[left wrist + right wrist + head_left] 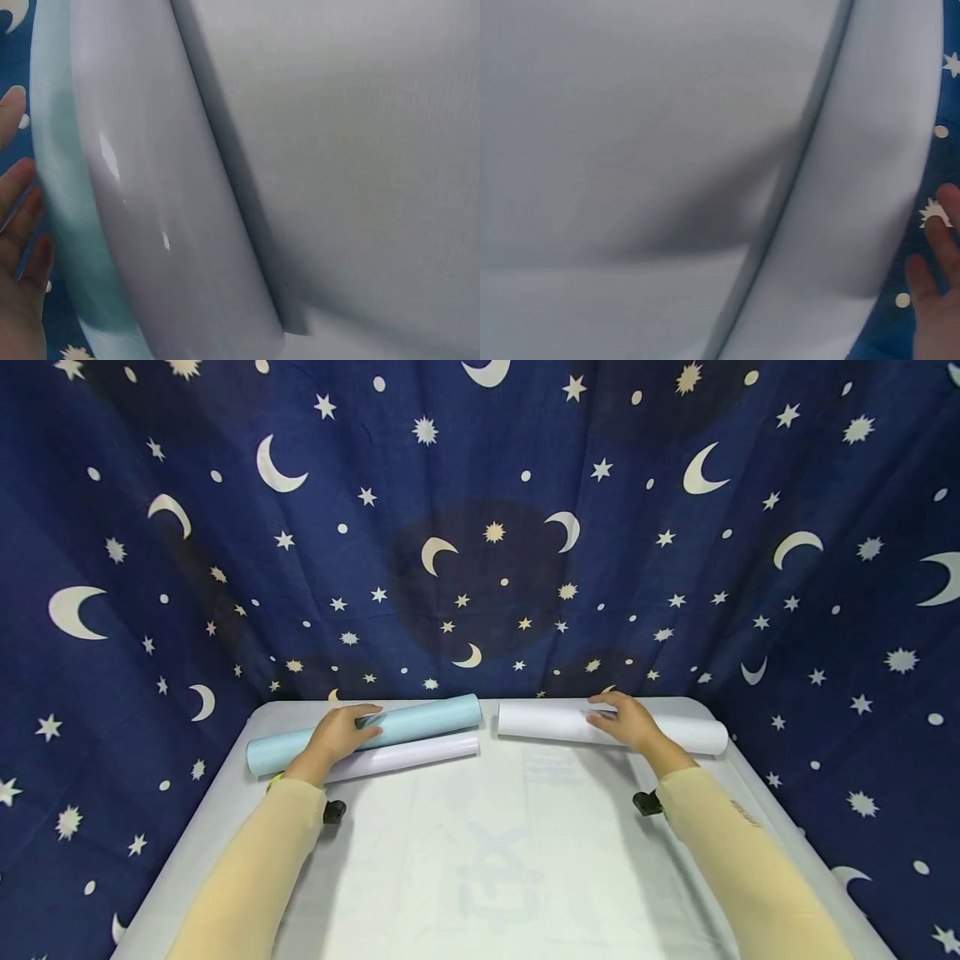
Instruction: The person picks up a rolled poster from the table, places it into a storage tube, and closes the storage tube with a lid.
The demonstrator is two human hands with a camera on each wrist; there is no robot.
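My left hand [341,732] is over a light blue roll [427,720] of sheet material at the back left, its fingers and thumb spread. A glossy pale lilac roll [420,755] lies along the near side of the blue one. In the left wrist view, the fingers [19,232] show past the blue roll's far side, with no grip visible. Over at the back right, my right hand [628,724] hovers at or touches a white roll [690,735]; contact cannot be told. Its fingers [922,281] look loosely extended in the right wrist view.
All the rolls lie near the back edge of a white-covered table [480,860]. A dark blue curtain [480,552] with moons and stars hangs behind the table and along both sides. Small black devices [334,812] sit under the wrists.
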